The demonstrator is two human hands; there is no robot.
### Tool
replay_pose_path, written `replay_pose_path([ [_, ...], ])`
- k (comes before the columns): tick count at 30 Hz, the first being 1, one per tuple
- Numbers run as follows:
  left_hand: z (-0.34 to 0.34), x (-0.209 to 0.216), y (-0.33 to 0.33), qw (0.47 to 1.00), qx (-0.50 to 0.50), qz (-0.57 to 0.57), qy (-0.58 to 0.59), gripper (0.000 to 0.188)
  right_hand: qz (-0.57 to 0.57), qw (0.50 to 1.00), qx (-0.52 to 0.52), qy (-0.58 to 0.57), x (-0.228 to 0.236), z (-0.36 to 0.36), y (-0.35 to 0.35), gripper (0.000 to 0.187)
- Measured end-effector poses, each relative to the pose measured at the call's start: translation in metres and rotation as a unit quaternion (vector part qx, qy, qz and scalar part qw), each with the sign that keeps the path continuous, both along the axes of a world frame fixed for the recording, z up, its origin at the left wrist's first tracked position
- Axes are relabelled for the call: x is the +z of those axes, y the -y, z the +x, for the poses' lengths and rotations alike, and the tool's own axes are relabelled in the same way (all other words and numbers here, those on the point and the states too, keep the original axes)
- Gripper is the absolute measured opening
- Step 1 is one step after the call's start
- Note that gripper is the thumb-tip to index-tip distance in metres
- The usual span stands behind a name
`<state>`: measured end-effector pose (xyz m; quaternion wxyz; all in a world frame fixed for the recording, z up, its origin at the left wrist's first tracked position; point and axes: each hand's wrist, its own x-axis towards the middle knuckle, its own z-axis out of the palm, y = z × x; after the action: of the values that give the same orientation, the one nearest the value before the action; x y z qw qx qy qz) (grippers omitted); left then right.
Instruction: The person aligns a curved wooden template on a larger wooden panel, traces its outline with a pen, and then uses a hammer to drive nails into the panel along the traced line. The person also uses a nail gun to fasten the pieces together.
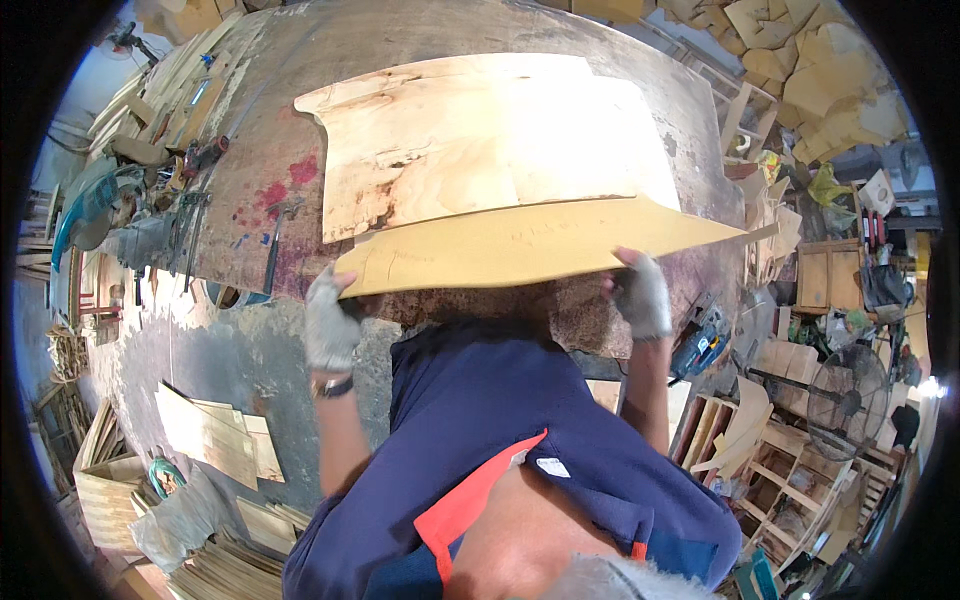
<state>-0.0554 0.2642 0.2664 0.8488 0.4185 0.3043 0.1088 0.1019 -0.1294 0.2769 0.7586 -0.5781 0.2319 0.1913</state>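
Observation:
A long yellow-tan template sheet (480,250) with faint handwriting spans both hands and tapers to a point at its right end. My left hand (334,318), in a pale fingerless glove, grips its near left corner. Along the near edge, further right, my right hand (640,298), gloved the same way, holds the sheet with the thumb on top. The sheet's far edge overlaps a light plywood board (430,145) with a curved left corner and dark knots, which lies on the worktable (265,130). Strong light washes out the board's right part.
A hammer (275,250) lies left of the board, near red stains. Power tools and a teal saw (88,212) crowd the left edge. A blue power tool (702,340) sits by my right forearm. A standing fan (848,402) and wooden frames are at right; plywood offcuts (215,435) lie lower left.

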Motion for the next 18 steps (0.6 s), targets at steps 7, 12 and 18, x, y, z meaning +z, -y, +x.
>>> replay_pose_path([
  [7,-0.008,0.095,-0.019,0.990,-0.018,0.139,0.011,0.015,-0.056,0.969,0.070,0.232,0.074,0.016,0.032,0.044],
  [12,0.005,-0.020,-0.060,0.962,0.049,0.262,-0.061,0.025,-0.311,0.927,0.209,0.031,-0.014,0.027,0.058,0.060],
  [18,-0.047,-0.132,-0.005,0.962,-0.067,0.054,-0.260,0.061,-0.745,0.647,-0.148,-0.070,-0.109,-0.005,0.121,0.087],
])
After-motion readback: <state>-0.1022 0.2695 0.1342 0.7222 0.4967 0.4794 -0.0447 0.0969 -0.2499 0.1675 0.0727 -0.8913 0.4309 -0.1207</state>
